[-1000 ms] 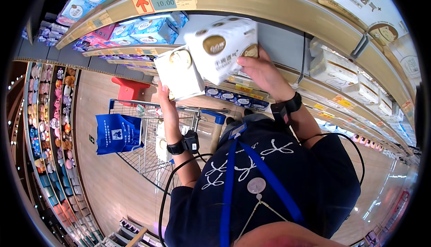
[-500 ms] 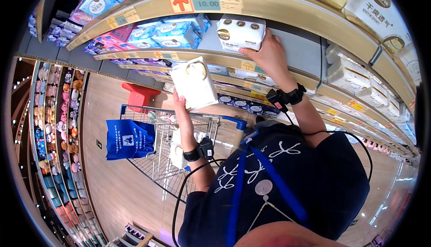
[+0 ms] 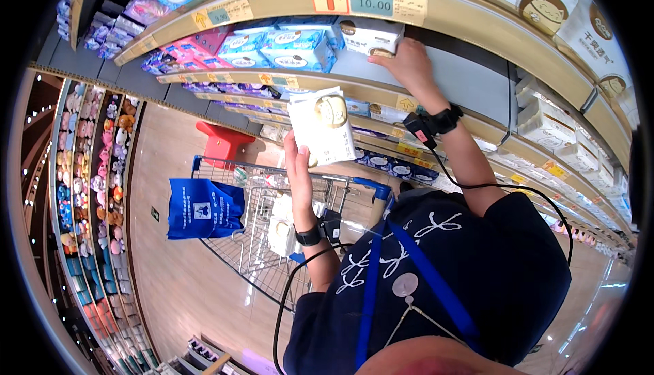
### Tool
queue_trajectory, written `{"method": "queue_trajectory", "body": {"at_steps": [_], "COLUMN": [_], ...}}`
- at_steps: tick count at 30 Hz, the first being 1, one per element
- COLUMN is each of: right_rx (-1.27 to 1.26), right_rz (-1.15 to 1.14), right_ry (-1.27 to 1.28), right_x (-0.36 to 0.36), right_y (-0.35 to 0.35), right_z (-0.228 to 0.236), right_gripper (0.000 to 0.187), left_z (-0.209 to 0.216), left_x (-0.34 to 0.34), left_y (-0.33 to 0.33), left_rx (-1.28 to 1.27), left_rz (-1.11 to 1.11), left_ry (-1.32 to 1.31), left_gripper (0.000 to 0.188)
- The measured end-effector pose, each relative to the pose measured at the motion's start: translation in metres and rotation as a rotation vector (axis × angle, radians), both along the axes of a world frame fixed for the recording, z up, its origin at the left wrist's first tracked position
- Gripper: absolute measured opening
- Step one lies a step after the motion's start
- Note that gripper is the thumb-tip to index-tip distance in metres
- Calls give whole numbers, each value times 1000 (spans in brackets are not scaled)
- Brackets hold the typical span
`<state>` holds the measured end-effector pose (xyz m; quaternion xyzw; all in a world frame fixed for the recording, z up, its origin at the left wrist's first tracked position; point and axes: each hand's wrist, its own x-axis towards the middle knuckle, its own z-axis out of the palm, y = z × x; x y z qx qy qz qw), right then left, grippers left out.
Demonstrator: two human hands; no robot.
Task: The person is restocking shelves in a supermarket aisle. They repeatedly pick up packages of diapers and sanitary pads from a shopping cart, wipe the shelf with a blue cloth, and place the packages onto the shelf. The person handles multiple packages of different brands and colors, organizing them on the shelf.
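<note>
In my left hand (image 3: 300,170) is a flat white pack (image 3: 334,145) with a round gold print. My fingers and thumb hold its lower left edge, in front of the shelves and above the cart. My right hand (image 3: 411,65) reaches onto a grey shelf board (image 3: 463,72) and is closed on the right end of a white boxy pack (image 3: 364,36). This pack stands close beside light-blue packs (image 3: 293,48); its far side is hidden under the shelf above.
Below my left arm stands a wire shopping cart (image 3: 235,256) with white packs (image 3: 281,228) in it and a blue bag (image 3: 204,209) at its end. A red stool (image 3: 223,142) is by the lower shelves. Plush toys (image 3: 102,177) fill a rack on the left.
My right hand has moved the boxy pack deeper into the shelf and closer to the light-blue packs. The flat pack stays in my left hand; the whole view has shifted slightly.
</note>
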<state>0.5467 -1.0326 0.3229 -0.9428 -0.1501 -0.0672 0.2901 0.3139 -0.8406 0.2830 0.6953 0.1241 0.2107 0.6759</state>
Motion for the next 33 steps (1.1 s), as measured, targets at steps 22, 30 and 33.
{"method": "queue_trajectory", "body": {"at_steps": [22,30,33], "right_rx": [1185,1420,1375], "right_rz": [770,829,758], "right_ry": [779,1048,901], "right_x": [-83,-91,-90], "right_y": [-21,-27,-27], "right_z": [-33,-24,-31], "right_gripper": [68,72,70], "left_z": [44,52,49], "left_x": [23,24,26], "left_y": [-19,-30,-34], "left_rx": [4,116,127], "left_rz": [-177,-231,-217], "left_ry": [-32,-176,-198], "left_gripper": [76,55,57]}}
